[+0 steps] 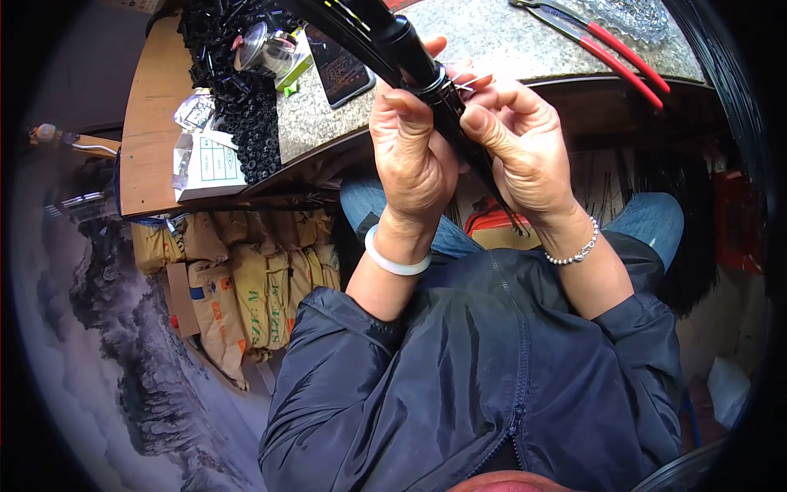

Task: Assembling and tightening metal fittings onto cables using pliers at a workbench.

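Note:
A bundle of black rods (398, 51), with a thick tube-like part and a pale ring low on it, slants down from the top edge between my hands. Its thin black ends taper toward my lap. My left hand (412, 156) is closed around it from the left, thumb up and fingers mostly behind it. On the other side, my right hand (525, 139) pinches at the ringed part with thumb and fingers. A thin pale strip or wire (469, 84) shows at those fingertips; what it belongs to is too small to tell.
Red-handled pliers (607, 56) lie on the speckled tabletop (492, 41). A phone (338, 70), a clear plastic cup (270, 51), a pile of small black parts (217, 49) and a white box (206, 166) are at left. Stacked sacks (262, 279) stand below; thin black rods (725, 74) hang at right.

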### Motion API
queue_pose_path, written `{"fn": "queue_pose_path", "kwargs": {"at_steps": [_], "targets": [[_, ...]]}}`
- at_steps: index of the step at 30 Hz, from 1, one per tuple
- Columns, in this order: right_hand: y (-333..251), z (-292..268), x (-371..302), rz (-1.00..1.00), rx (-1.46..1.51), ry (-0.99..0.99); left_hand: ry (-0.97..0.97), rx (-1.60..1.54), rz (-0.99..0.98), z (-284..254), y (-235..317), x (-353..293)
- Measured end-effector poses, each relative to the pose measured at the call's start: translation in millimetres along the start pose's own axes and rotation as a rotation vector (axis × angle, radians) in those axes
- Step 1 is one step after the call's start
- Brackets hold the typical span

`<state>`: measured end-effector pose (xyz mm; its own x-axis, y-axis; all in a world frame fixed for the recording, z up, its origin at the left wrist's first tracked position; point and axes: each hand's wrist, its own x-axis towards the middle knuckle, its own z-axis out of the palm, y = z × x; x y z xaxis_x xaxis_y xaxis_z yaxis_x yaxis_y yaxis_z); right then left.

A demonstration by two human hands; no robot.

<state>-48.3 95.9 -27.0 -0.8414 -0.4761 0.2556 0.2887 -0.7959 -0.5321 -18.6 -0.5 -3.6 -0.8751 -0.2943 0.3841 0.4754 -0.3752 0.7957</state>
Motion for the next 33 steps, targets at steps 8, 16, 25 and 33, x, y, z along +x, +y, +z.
{"fn": "queue_pose_path", "kwargs": {"at_steps": [8,16,25,33], "targets": [[-4.5,4.5,1.1,0.103,-0.042,0.011,-0.018,-0.095,-0.002,-3.8,-0.9,-1.3],[-11.5,8.2,8.7,0.229,-0.039,0.039,-0.014,-0.017,0.025,-4.0,-0.9,-1.4],[-17.5,-2.9,13.7,0.330,-0.002,-0.099,-0.069,0.072,0.004,-2.2,1.1,1.3],[-11.7,10.9,5.9,0.222,0.006,0.062,-0.007,0.108,0.069,0.6,-3.0,1.9]]}}
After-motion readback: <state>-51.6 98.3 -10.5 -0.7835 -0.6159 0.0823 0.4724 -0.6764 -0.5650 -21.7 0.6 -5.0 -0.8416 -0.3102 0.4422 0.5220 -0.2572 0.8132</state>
